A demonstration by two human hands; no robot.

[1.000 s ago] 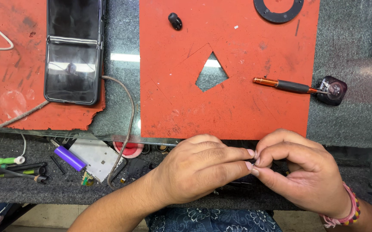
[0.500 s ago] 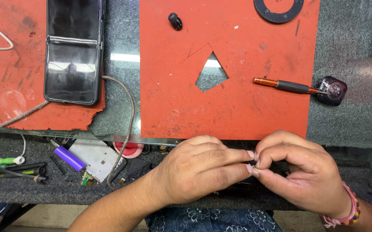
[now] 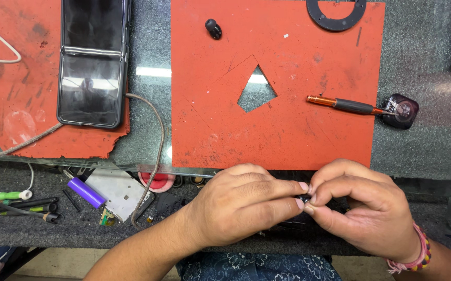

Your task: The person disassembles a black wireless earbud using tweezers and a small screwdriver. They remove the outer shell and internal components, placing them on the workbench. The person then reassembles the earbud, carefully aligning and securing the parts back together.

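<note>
**Hands hold steady over a tiny dark part at the bench edge**

Workbench (image 3: 434,151) of grey stone fills the view from above, with a large orange mat (image 3: 288,135), a kite-shaped hole cut through its middle, laid across it. A folding phone (image 3: 91,62) lies open on a second, torn orange mat at the left, a cable curving past it. An orange-and-black screwdriver (image 3: 346,105) rests at the big mat's right edge, its tip touching a small dark square module (image 3: 401,110); a black earbud (image 3: 213,28) sits near the top. At the near edge, the left hand (image 3: 241,208) and right hand (image 3: 363,208) meet fingertip to fingertip, both pinching a small black part (image 3: 303,198), mostly hidden between them. Against the frames a second and half a second earlier, nothing has shifted: same grip, same place, suggesting fine, slow work.
</note>
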